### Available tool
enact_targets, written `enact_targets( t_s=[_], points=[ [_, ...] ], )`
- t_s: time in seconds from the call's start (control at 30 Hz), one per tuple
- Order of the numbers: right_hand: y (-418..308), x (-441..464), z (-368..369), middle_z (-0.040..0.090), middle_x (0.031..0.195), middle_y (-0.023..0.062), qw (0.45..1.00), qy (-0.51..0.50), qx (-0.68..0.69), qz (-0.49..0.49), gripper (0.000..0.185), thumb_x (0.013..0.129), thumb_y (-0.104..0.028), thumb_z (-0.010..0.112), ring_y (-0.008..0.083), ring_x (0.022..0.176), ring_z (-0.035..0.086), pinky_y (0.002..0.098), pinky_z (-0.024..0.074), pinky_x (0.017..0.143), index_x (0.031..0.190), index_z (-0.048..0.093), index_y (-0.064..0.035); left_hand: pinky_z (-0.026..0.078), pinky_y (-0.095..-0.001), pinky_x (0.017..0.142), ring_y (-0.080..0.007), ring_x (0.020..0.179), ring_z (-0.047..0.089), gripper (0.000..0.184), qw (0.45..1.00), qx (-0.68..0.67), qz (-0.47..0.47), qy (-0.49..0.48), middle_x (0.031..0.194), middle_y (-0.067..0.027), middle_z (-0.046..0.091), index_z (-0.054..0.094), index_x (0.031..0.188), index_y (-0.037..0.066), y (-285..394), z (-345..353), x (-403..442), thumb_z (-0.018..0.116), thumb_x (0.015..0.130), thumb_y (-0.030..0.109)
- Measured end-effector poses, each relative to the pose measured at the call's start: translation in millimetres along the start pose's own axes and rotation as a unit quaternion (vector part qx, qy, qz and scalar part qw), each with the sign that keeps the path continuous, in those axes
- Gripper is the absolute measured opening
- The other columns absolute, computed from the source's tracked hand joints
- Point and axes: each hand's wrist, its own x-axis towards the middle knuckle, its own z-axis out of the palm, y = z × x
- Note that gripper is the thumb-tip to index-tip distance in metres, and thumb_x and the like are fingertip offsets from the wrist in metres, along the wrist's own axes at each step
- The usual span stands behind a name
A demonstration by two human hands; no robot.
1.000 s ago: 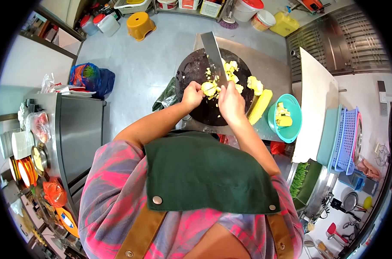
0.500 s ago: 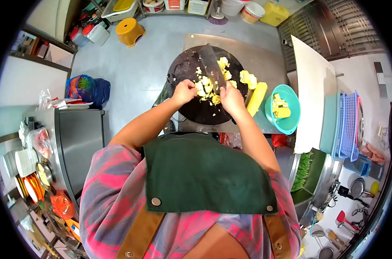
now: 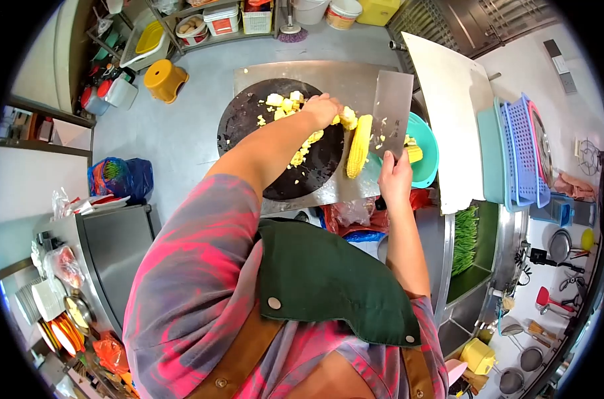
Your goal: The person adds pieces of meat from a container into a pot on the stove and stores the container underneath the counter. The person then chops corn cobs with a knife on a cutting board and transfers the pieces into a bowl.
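Observation:
My right hand [image 3: 396,174] grips the handle of a broad cleaver [image 3: 391,110], whose blade points away from me, partly over the turquoise bowl [image 3: 429,143]. Bits of yellow cling to the blade. At the far right part of the round dark chopping board [image 3: 242,133], my left hand [image 3: 323,110] is closed at a yellow piece, its fingertips partly hidden. Chopped yellow pieces [image 3: 295,156] lie on the board under and beside my left forearm. A whole corn cob [image 3: 359,146] rests between the board and the bowl, which holds cut corn.
The board sits on a metal table [image 3: 355,70]. A white panel [image 3: 448,113] stands right of the bowl, with blue baskets [image 3: 518,149] beyond. A yellow stool [image 3: 164,81] is on the floor at the back left. Left is a metal cabinet [image 3: 119,246].
The cleaver has moved right, off the board to the bowl, with my right hand. My left hand has reached across the board to its far right part. The view has shifted.

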Motion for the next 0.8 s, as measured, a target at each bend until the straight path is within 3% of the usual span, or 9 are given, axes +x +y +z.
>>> enact_targets(
  t_s=[0.13,0.2,0.27,0.33,0.43,0.53,0.67,0.73,0.8],
  points=[
    [5,-18,1,0.061,0.082,0.0244,0.999,-0.034,-0.009,-0.004,0.025,0.089,-0.017,0.049,0.0416,0.078,0.059,0.0429,0.0466,0.067,0.101,0.05,0.005,0.042,-0.039,0.091,-0.0267,0.108,0.051,0.036,0.999,0.011,-0.036,0.033,0.108,-0.0061,0.06,0.058,0.112,0.014,-3,-41,-28,0.063,0.077,0.016],
    [16,-26,17,0.06,0.078,0.027,0.991,-0.113,-0.064,0.022,0.028,0.089,-0.022,0.049,0.0428,0.073,0.059,0.0468,0.0465,0.064,0.103,0.049,0.0021,0.046,-0.0376,0.084,-0.0276,0.096,0.057,0.037,0.967,-0.086,-0.082,0.223,0.099,-0.0115,0.063,0.057,0.111,0.009,-32,-43,-53,0.066,0.079,0.025],
    [-7,-32,32,0.061,0.078,0.0265,0.962,-0.253,-0.099,0.035,0.024,0.088,-0.021,0.049,0.042,0.072,0.059,0.0476,0.0471,0.063,0.098,0.049,0.0004,0.049,-0.0339,0.074,-0.0234,0.084,0.062,0.038,0.918,-0.229,-0.226,0.232,0.092,-0.0131,0.064,0.055,0.111,0.005,-49,-67,-90,0.067,0.08,0.023],
    [-23,-39,60,0.061,0.079,0.0259,0.929,-0.34,-0.14,-0.043,0.022,0.086,-0.02,0.049,0.0404,0.075,0.06,0.0481,0.0476,0.067,0.095,0.05,-0.0006,0.049,-0.0286,0.065,-0.0169,0.074,0.062,0.035,0.87,-0.279,-0.204,0.352,0.086,-0.0122,0.064,0.052,0.108,0.003,-76,-65,-128,0.067,0.081,0.019],
    [-46,-49,100,0.062,0.084,0.0247,0.87,-0.46,-0.155,-0.087,0.023,0.086,-0.021,0.045,0.0396,0.084,0.061,0.0487,0.0461,0.077,0.096,0.051,-0.001,0.049,-0.0258,0.059,-0.0132,0.072,0.061,0.033,0.809,-0.357,-0.243,0.398,0.084,-0.0107,0.064,0.048,0.105,0.002,-108,-44,-176,0.067,0.08,0.013],
    [-40,-50,138,0.063,0.087,0.0242,0.873,-0.451,-0.166,-0.082,0.024,0.086,-0.021,0.044,0.04,0.085,0.06,0.0485,0.0464,0.077,0.097,0.052,-0.0013,0.049,-0.0239,0.054,-0.0118,0.069,0.06,0.031,0.764,-0.422,-0.338,0.351,0.084,-0.0105,0.064,0.046,0.102,0.003,-97,-15,-214,0.067,0.081,0.012],
    [-35,-27,139,0.063,0.085,0.0236,0.908,-0.382,-0.168,-0.037,0.025,0.087,-0.021,0.045,0.0399,0.083,0.061,0.0484,0.0469,0.075,0.1,0.051,-0.001,0.049,-0.0263,0.049,-0.0125,0.058,0.057,0.032,0.675,-0.592,-0.326,0.297,0.078,-0.0093,0.061,0.048,0.1,-0.001,-72,53,-216,0.068,0.078,0.01],
    [-48,-22,133,0.063,0.083,0.0226,0.91,-0.365,-0.185,-0.067,0.024,0.087,-0.021,0.045,0.0393,0.081,0.061,0.0481,0.0473,0.074,0.1,0.051,-0.0013,0.049,-0.0241,0.052,-0.0106,0.061,0.057,0.027,0.713,-0.544,-0.366,0.246,0.079,-0.0072,0.061,0.053,0.099,0.001,-65,73,-213,0.068,0.079,0.011],
    [-61,-19,137,0.063,0.08,0.0215,0.906,-0.354,-0.199,-0.118,0.023,0.088,-0.021,0.045,0.0385,0.078,0.062,0.0475,0.0477,0.071,0.098,0.049,-0.0007,0.05,-0.0251,0.053,-0.0116,0.061,0.058,0.022,0.745,-0.504,-0.351,0.261,0.078,-0.0069,0.061,0.057,0.097,-0.002,-65,78,-213,0.066,0.08,0.009]
  ],
)
